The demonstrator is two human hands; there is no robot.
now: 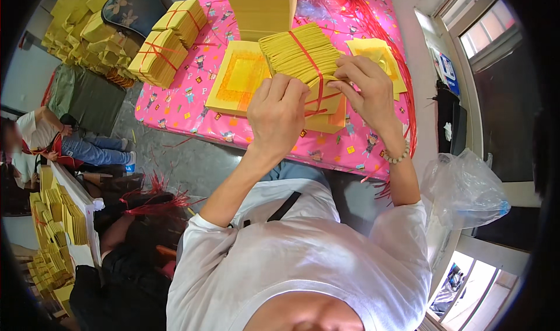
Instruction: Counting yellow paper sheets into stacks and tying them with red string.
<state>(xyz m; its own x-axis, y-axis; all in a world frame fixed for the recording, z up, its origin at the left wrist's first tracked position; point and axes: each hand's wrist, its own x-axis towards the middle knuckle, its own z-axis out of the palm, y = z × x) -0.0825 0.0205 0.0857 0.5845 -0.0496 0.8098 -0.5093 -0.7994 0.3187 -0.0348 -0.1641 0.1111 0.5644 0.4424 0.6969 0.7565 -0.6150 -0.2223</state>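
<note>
A thick bundle of yellow folded paper [286, 50] rests tilted on the table in front of me, with a red ribbon [306, 52] running over its top and down its near side. My left hand [275, 109] is closed at the bundle's near left edge, beside the ribbon; what its fingers pinch is hidden. At the near right corner my right hand [367, 89] has thumb and fingers curled in on the bundle's edge. Under and left of the bundle lie yellow sheets [236, 77] printed with an orange frame. More printed yellow paper [382, 60] lies to the right.
A pink patterned cloth [192, 106] covers the table. Red-tied paper bundles [156, 60] stand at the left, red ribbons [373, 16] at the far right. A clear plastic bag [466, 188] hangs at my right. Another person [76, 138] sits at the left near paper stacks [58, 214].
</note>
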